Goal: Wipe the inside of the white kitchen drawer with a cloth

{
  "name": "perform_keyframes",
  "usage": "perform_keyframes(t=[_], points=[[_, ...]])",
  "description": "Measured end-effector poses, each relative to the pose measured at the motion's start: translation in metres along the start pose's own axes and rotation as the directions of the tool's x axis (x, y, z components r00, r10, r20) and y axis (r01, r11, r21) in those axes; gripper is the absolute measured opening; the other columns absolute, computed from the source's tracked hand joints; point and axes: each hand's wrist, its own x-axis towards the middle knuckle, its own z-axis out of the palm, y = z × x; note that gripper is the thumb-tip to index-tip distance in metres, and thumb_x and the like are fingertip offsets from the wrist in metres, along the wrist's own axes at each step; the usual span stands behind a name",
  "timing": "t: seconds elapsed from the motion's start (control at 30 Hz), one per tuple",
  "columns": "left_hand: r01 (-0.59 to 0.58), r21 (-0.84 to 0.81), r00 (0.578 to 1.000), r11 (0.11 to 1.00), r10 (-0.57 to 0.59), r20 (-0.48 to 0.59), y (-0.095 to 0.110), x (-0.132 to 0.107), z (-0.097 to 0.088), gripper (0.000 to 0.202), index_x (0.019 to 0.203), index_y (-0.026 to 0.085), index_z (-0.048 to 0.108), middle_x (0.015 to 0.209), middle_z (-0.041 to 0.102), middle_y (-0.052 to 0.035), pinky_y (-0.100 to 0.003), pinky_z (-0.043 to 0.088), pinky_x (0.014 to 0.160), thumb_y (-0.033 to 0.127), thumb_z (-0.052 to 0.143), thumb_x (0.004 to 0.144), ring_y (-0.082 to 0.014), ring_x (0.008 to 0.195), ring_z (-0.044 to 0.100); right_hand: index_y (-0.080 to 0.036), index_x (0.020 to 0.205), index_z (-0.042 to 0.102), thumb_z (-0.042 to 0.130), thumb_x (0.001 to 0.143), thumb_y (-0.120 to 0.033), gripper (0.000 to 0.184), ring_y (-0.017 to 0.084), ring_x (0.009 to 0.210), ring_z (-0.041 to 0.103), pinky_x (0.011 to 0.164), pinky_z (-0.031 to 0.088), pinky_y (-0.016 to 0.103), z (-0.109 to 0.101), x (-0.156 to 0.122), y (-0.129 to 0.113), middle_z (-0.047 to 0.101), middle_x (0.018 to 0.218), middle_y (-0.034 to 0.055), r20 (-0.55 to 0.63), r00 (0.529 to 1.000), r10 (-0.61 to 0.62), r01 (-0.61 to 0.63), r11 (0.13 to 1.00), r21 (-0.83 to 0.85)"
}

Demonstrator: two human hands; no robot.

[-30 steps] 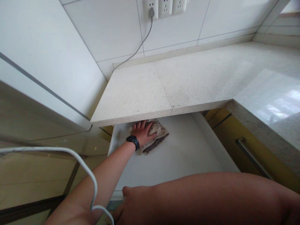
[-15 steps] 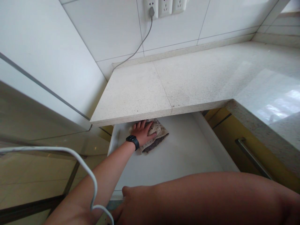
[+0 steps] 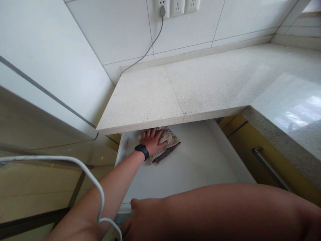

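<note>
My left hand (image 3: 151,142), with a black watch on its wrist, lies flat with fingers spread on a crumpled brown-grey cloth (image 3: 167,144). The cloth rests on the white floor of a pulled-out drawer (image 3: 195,164), at its back left, just under the countertop's edge. The fingertips reach into the shadow below the counter. My right hand (image 3: 137,219) is at the bottom of the view, curled over the drawer's front edge (image 3: 124,209); its fingers are mostly hidden behind the forearm.
A pale speckled stone countertop (image 3: 200,83) overhangs the drawer's back. White wall tiles carry sockets (image 3: 177,6) with a grey cord plugged in. A white cable (image 3: 82,170) loops across the left. A yellow cabinet front with a metal handle (image 3: 269,169) stands right.
</note>
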Motion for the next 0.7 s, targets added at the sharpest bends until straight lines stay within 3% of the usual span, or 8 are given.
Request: perform_keyframes(t=[0.2, 0.43, 0.7], points=[[-0.004, -0.003, 1.000, 1.000, 0.004, -0.013, -0.0001, 0.0003, 0.0001, 0.081, 0.164, 0.042, 0.036, 0.171, 0.033, -0.0057, -0.054, 0.037, 0.112, 0.082, 0.043, 0.094, -0.0383, 0.143, 0.043, -0.013, 0.158, 0.039, 0.024, 0.108, -0.025, 0.054, 0.023, 0.155, 0.019, 0.111, 0.038, 0.064, -0.0007, -0.0005, 0.0007, 0.028, 0.167, 0.0056, -0.002, 1.000, 0.016, -0.016, 1.000, 0.014], [-0.002, -0.007, 1.000, 1.000, 0.002, -0.010, -0.0004, 0.0003, 0.0002, 0.081, 0.164, 0.043, 0.036, 0.171, 0.032, -0.0048, -0.054, 0.037, 0.112, 0.084, 0.041, 0.094, -0.0379, 0.144, 0.042, -0.012, 0.151, 0.046, 0.026, 0.106, -0.025, 0.051, 0.025, 0.156, 0.015, 0.109, 0.038, 0.067, 0.0019, 0.0016, 0.0016, 0.034, 0.164, 0.0072, -0.027, 1.000, -0.015, 0.015, 1.000, 0.003], [-0.002, -0.009, 1.000, 1.000, 0.002, -0.010, -0.0005, 0.0002, 0.0010, 0.082, 0.164, 0.042, 0.037, 0.171, 0.033, -0.0049, -0.052, 0.036, 0.113, 0.084, 0.041, 0.094, -0.0369, 0.145, 0.040, -0.013, 0.156, 0.042, 0.028, 0.107, -0.026, 0.053, 0.023, 0.156, 0.017, 0.109, 0.039, 0.065, 0.0019, 0.0020, 0.0030, 0.029, 0.167, 0.0052, -0.020, 1.000, -0.007, 0.007, 1.000, 0.015]])
